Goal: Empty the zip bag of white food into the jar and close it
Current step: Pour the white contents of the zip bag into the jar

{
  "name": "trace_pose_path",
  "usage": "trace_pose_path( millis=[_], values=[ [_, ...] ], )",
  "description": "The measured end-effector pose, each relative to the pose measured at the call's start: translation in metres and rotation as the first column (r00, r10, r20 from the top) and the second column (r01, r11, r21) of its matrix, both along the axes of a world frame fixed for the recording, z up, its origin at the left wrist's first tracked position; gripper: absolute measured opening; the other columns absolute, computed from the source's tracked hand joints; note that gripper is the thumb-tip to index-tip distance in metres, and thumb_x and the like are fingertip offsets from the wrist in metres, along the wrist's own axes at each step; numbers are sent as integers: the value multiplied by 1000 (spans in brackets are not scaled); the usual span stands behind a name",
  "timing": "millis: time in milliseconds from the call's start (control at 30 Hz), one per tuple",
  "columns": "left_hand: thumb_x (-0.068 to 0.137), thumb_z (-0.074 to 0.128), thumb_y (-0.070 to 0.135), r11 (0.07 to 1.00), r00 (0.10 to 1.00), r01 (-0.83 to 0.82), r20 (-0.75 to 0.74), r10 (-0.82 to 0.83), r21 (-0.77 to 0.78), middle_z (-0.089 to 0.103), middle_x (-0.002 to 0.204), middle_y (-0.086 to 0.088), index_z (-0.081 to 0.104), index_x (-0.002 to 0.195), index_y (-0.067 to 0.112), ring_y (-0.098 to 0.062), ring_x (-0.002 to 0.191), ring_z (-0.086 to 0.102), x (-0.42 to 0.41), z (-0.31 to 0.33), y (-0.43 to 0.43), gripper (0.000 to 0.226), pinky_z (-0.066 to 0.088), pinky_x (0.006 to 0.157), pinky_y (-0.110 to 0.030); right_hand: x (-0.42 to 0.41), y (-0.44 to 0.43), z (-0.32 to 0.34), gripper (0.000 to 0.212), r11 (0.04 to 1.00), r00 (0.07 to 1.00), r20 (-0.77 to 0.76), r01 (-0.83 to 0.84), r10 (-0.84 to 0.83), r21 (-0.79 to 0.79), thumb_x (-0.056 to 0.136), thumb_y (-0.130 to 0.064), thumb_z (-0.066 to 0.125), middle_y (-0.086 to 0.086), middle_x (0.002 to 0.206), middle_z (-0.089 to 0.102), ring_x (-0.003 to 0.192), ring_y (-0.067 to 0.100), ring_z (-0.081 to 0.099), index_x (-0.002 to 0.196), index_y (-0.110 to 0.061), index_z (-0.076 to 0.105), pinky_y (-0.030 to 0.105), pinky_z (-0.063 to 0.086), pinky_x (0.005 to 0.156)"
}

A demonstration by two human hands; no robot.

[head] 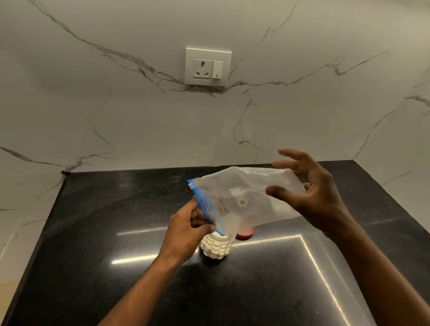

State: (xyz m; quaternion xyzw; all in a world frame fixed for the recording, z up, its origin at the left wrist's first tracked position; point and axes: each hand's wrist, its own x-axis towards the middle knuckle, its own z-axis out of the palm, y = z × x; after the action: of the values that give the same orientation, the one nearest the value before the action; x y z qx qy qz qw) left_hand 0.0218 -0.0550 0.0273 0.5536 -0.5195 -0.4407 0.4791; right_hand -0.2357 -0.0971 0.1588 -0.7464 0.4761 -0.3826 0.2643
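Note:
A clear zip bag (246, 196) with a blue zip strip is held sideways in the air above the black counter. It looks flat and nearly empty. My left hand (188, 228) pinches its blue zip end, which points down over the jar's mouth. My right hand (314, 192) is at the bag's far end with fingers spread, the thumb in front of the plastic. Under the bag stands a clear dimpled jar (217, 248), full of white food. A red lid (245, 233) lies on the counter just right of the jar, partly hidden by the bag.
The black polished counter (112, 251) fills a corner between marble walls. A white socket and switch plate (207, 66) sits on the back wall. A sheet of clear plastic (346, 281) lies on the counter at the right front.

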Motion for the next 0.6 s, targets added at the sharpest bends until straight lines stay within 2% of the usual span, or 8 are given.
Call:
trace_pose_path(
  millis=[67,133,200,267,367,467,533,600],
  values=[
    [85,85,1,1000,1000,28,-1,-28,9,79,107,3,55,138,35,-6,99,78,1,1,0,69,65,91,-33,3,-3,3,35,1000,999,39,11,-10,-24,88,-26,83,-8,107,77,101,17,73,121,-31,71,48,62,85],
    [81,90,10,999,997,54,-59,-54,-5,77,115,6,51,139,41,-4,107,75,3,5,0,76,65,89,-28,5,-5,5,16,998,999,41,3,-1,-64,95,-12,75,-7,97,80,94,16,75,107,-22,80,53,61,89],
    [79,89,20,999,972,40,-232,-47,-35,79,119,5,49,138,44,-6,110,76,7,12,-2,75,64,85,-23,5,-4,4,22,998,1000,-16,-25,24,-66,93,0,73,-5,98,81,96,14,76,104,-17,81,50,62,92],
    [82,82,24,999,932,-13,-361,-4,-46,80,119,6,51,138,40,-11,110,77,12,19,-3,66,62,82,-20,1,-4,3,20,998,999,-15,-31,30,-62,88,-1,78,-4,94,81,92,16,77,100,-17,82,47,65,84],
    [86,78,20,998,936,-2,-351,-18,-58,82,115,4,68,124,22,-16,110,78,15,21,-5,40,63,81,-20,0,-3,2,9,993,993,112,59,-47,-104,88,-17,81,-8,90,79,83,16,76,95,-23,81,37,66,73],
    [88,79,10,999,935,3,-355,-15,-34,82,114,7,71,120,22,-13,110,78,10,16,-4,35,63,82,-21,11,1,0,16,986,997,59,-28,38,-165,94,-13,74,-15,92,79,89,8,75,104,-25,78,28,63,81],
    [82,81,15,999,930,-25,-368,11,-33,82,112,11,72,117,26,-9,109,77,8,16,-3,38,62,80,-19,17,3,-4,18,980,996,-30,-84,80,-181,93,-14,74,-14,99,79,94,6,75,109,-22,78,28,62,86],
    [79,80,19,999,925,-26,-379,8,-43,83,109,10,73,115,24,-9,106,78,7,17,-4,37,62,79,-18,14,-2,-2,17,977,997,71,23,-8,-210,93,-10,76,-8,97,80,91,9,76,107,-18,80,34,63,86]
  ],
)
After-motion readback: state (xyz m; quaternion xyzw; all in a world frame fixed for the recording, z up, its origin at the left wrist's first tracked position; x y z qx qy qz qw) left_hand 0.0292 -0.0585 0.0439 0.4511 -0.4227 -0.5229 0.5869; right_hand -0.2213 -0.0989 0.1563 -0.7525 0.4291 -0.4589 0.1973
